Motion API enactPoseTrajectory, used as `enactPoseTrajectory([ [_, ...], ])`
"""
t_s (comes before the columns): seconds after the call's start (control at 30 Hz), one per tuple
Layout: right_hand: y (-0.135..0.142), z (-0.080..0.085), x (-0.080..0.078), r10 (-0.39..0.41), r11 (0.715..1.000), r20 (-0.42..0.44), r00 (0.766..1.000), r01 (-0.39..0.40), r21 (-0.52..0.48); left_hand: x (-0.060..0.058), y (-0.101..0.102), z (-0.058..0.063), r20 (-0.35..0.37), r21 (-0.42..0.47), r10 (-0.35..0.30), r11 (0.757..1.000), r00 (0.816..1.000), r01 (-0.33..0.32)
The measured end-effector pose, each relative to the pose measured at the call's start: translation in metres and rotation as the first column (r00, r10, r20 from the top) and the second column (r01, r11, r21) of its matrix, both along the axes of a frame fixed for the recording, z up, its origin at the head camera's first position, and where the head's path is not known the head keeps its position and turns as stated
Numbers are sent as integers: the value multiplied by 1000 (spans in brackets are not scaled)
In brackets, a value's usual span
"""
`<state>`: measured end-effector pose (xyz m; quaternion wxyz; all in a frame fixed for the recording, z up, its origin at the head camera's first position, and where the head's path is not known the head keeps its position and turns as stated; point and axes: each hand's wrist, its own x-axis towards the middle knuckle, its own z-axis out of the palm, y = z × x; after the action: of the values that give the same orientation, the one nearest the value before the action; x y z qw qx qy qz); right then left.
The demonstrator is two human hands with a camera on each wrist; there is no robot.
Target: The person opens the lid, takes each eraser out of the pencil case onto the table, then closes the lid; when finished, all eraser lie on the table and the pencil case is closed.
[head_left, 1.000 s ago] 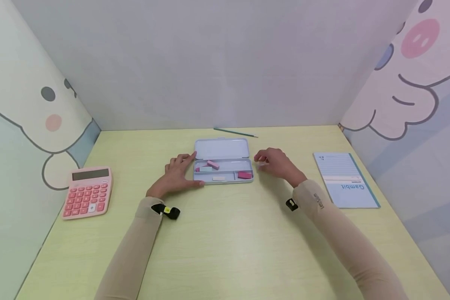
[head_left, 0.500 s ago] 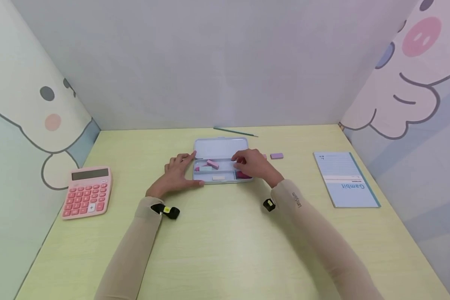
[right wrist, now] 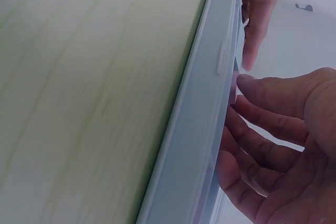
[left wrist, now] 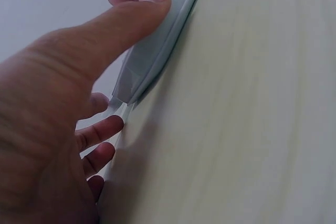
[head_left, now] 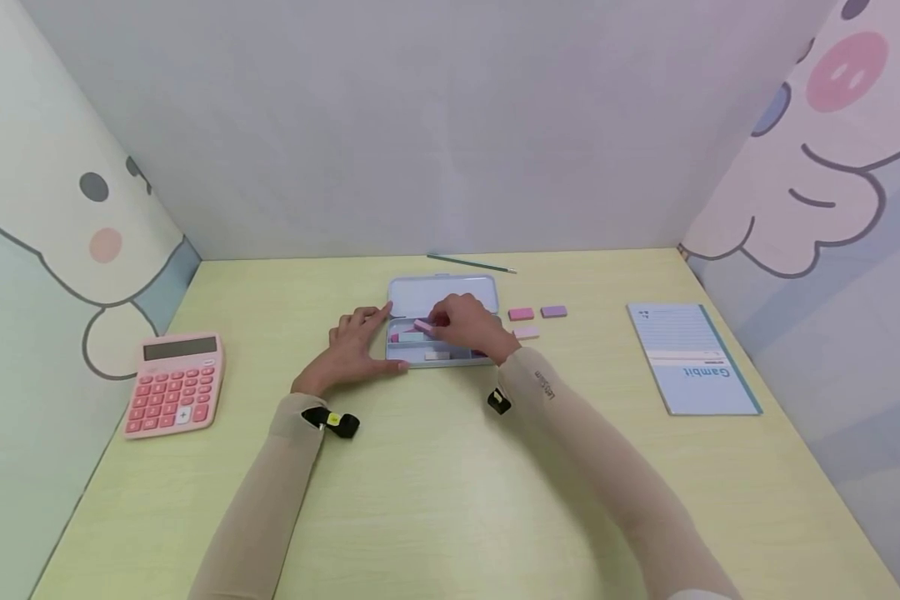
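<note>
A light-blue pencil case lies with its lid folded back. My left hand is spread along its left end, thumb at the front edge and index finger near the hinge corner; the thumb rests on the front wall. Over the back compartment, my right hand pinches a pinkish-purple eraser between thumb and fingers. Under it lie a pale-blue eraser and part of a pink one. A white eraser sits in the front compartment. The right hand mostly hides a dark-pink eraser in the front right compartment.
Right of the case lie a pink eraser, a purple eraser and a light-pink eraser. A pencil lies behind. A pink calculator stands far left, a notepad far right. Walls enclose the table's back and sides.
The right hand let go of a light-pink eraser right of the case, then moved left across it to the pinkish-purple eraser. The left hand has stayed put.
</note>
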<state>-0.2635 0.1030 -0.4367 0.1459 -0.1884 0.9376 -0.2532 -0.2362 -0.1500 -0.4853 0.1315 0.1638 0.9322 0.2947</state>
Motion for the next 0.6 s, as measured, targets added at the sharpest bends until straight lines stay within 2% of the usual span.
enactPoseTrajectory([
  [0.2,-7,-1,1,-28,999,-33,999,29,36,-1,0,-1,2,-8,-1,1000,1000,1],
  [0.6,9,-4,6,-70,997,-64,995,67,-34,-2,1,-2,-1,6,-4,1000,1000,4],
])
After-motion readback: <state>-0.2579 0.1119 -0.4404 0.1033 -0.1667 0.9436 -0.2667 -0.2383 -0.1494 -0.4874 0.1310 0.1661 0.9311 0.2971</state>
